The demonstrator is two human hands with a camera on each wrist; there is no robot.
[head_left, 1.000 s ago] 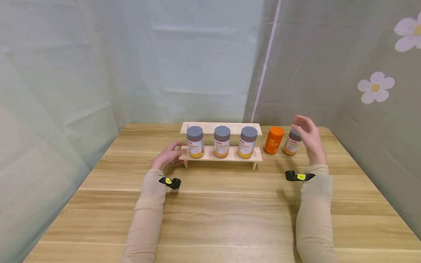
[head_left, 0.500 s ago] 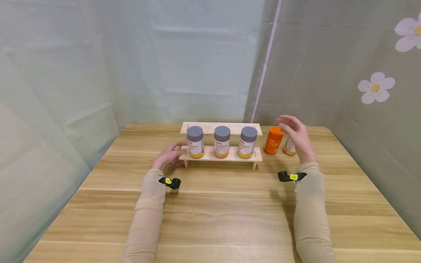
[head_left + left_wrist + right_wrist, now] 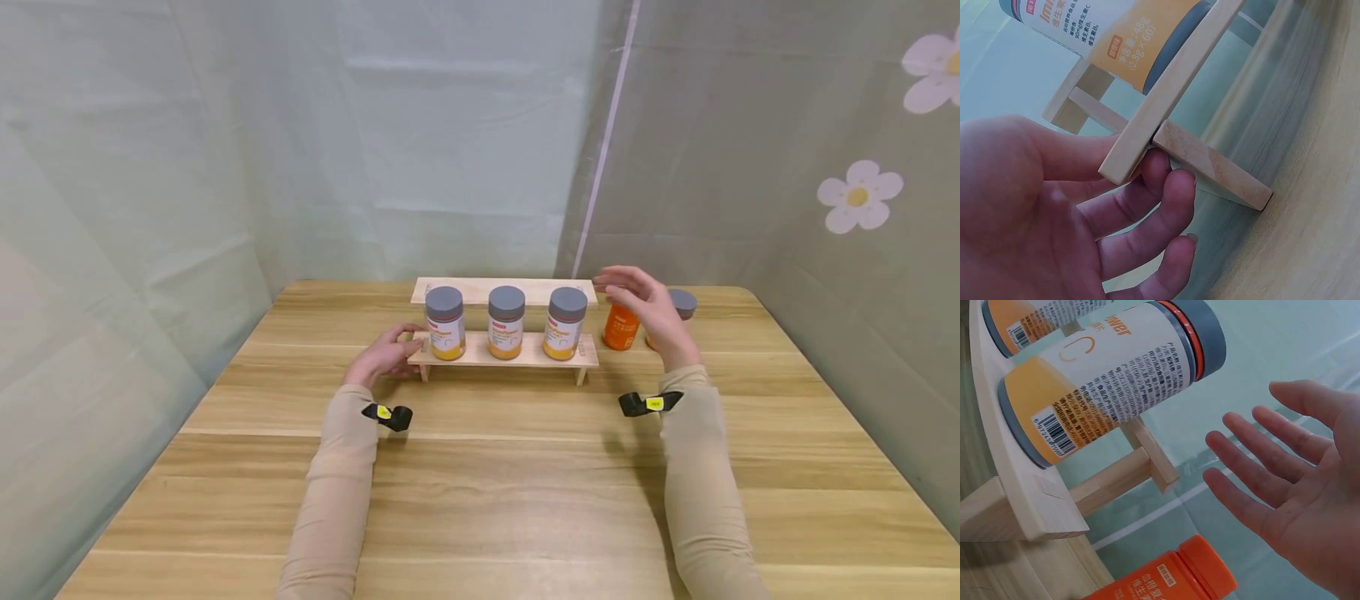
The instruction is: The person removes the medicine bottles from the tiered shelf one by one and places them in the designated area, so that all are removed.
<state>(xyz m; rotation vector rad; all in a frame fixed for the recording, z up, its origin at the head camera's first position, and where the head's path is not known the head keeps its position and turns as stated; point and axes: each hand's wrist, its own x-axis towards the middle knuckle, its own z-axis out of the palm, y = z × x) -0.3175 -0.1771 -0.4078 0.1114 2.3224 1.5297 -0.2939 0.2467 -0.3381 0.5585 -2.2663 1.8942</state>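
A two-tier wooden rack (image 3: 476,350) stands at the back of the table. Along its lower shelf are three upright supplement jars (image 3: 506,335) with grey lids and white-and-yellow labels. My left hand (image 3: 382,360) grips that shelf's left end, the curled fingers reaching beneath the board in the left wrist view. Over an orange jar (image 3: 621,331), right of the rack, my right hand (image 3: 647,308) hovers, its fingers spread and holding nothing in the right wrist view. The hand covers part of the orange jar in the head view.
Another grey-lidded jar (image 3: 683,303) stands right of the orange one, mostly behind my right hand. The rack's upper shelf (image 3: 476,291) runs behind the jars. Fabric curtains (image 3: 465,150) hang close behind the table (image 3: 487,483) and along its sides.
From above the rightmost grey-lidded jar, my right hand has moved left over the orange jar, toward the rack's right end. The left hand, rack and jars stay in place.
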